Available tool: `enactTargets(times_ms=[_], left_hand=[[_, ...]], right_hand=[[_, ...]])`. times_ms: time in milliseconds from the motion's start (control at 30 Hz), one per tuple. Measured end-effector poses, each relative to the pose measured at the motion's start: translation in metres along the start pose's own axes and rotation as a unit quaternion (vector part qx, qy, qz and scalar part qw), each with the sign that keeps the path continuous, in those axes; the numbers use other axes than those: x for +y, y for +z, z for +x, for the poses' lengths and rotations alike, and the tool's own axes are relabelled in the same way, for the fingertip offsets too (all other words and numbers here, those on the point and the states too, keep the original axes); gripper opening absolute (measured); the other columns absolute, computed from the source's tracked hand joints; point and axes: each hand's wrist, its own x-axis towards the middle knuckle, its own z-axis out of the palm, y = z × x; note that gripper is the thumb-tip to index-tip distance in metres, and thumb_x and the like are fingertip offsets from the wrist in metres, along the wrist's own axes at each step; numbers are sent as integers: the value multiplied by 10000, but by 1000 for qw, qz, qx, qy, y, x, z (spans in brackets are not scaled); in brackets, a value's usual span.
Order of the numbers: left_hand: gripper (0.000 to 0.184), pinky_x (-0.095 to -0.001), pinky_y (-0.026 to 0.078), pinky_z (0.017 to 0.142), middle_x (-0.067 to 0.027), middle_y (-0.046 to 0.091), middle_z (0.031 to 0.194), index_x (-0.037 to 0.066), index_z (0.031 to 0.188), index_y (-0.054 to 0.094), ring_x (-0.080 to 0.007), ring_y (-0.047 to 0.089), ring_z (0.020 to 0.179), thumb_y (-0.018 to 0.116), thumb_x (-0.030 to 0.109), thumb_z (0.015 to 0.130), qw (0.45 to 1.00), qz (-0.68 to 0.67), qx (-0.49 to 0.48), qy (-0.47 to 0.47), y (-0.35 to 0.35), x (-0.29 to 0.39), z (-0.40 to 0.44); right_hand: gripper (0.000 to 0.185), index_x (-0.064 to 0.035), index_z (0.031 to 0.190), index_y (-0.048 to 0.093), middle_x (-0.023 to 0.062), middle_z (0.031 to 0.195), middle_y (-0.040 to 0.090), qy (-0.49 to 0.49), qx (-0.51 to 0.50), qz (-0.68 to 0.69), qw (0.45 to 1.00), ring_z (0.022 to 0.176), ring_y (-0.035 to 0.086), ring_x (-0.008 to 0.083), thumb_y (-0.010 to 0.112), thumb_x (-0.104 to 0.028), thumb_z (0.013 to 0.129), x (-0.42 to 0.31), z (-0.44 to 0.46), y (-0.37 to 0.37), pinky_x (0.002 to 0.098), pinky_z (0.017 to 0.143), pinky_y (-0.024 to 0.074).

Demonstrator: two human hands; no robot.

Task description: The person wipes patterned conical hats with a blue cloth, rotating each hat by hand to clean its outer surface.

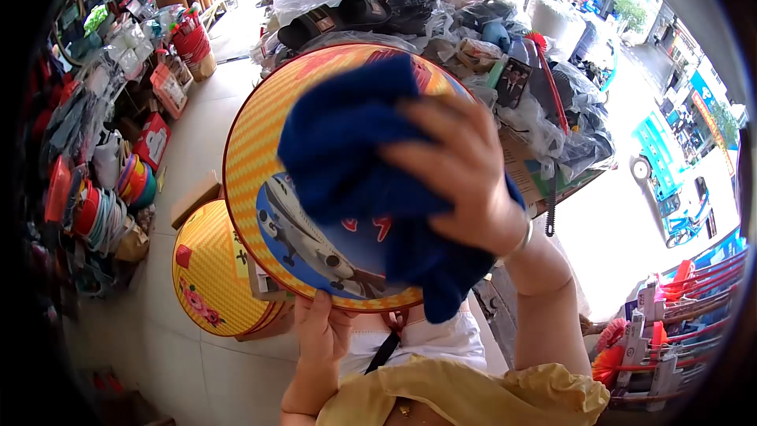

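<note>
A large round hat-like disc (264, 128) with a yellow woven pattern, a dark red rim and a blue printed picture is tilted up in front of me. My left hand (322, 323) grips its lower rim, thumb on the front face. Against the disc's face, my right hand (461, 166) presses a dark blue cloth (347, 142); its fingers are blurred by motion. The cloth hides much of the middle and right of the disc, and one end hangs below the rim. A bracelet is on my right wrist.
Yellow woven round hats (213, 268) are stacked at lower left, beside a cardboard box. Behind the disc stands a pile of shoes and plastic-wrapped goods (441, 12). Shelved goods (102, 205) line the left; red-handled brushes (670, 331) stand at lower right. A blue three-wheeler (658, 154) is outside.
</note>
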Motion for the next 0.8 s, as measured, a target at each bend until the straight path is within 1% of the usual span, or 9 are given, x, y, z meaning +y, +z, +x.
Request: enactTargets(times_ms=[67,167,333,467,533,600,667,700,800], left_hand=[[432,-431,554,867,-121,547,1262,55,1350,358,-268,593,1101,514,119,953,1000,-9,-9,3,4,0,2],[437,-443,549,875,-127,542,1268,59,1351,357,-270,591,1104,520,111,949,1000,-14,-16,0,6,0,1],[440,-441,547,878,-118,532,1278,54,1361,350,-268,581,1119,507,130,957,1000,-4,6,-4,7,-2,1],[417,-423,557,874,-181,520,1280,5,1351,357,-293,591,1105,484,82,961,1000,-16,-16,-5,5,-5,4],[426,-417,565,849,-173,518,1288,19,1367,346,-286,603,1084,471,73,964,975,-150,166,-8,21,-5,3],[403,-410,577,810,-158,542,1260,26,1348,367,-270,625,1041,480,90,966,974,-111,198,0,22,-4,3],[381,-395,597,753,-120,579,1210,53,1334,378,-267,631,1024,475,112,970,1000,-8,-1,15,-3,-5,2],[384,-408,597,763,-124,575,1220,53,1329,380,-272,624,1043,487,107,964,1000,-24,-20,6,-12,-6,1],[388,-400,599,751,-124,582,1205,55,1327,383,-270,629,1033,498,117,961,1000,-10,19,15,1,-5,-1]], right_hand=[[558,-79,1112,639,164,1167,584,53,117,51,990,1067,553,343,708,-27,561,34,15,16,415,893,449],[607,-75,1142,627,191,1173,575,197,118,229,946,1061,538,391,684,-4,542,57,17,27,432,916,438],[709,-151,1142,640,137,1240,535,68,23,26,997,1095,513,370,715,-77,441,-7,-10,11,452,877,431],[235,-175,981,624,79,1191,577,-111,-55,29,992,1130,527,265,580,-237,758,-73,-53,40,398,897,421],[223,-170,981,614,79,1189,578,-137,-76,56,986,1124,526,267,570,-235,772,-79,-53,46,399,911,416],[256,-150,980,615,82,1176,573,-123,-56,65,989,1108,522,276,582,-227,739,-65,-39,39,398,894,419],[312,-137,983,636,88,1155,572,-84,-24,-14,996,1092,515,287,591,-203,681,-40,-11,27,405,847,426],[358,-137,1005,645,90,1161,568,-51,4,-23,998,1062,518,294,626,-165,649,-24,3,19,408,838,422],[537,-148,1087,638,84,1220,545,27,85,-22,996,1070,494,323,702,-52,563,11,30,14,417,865,411]])
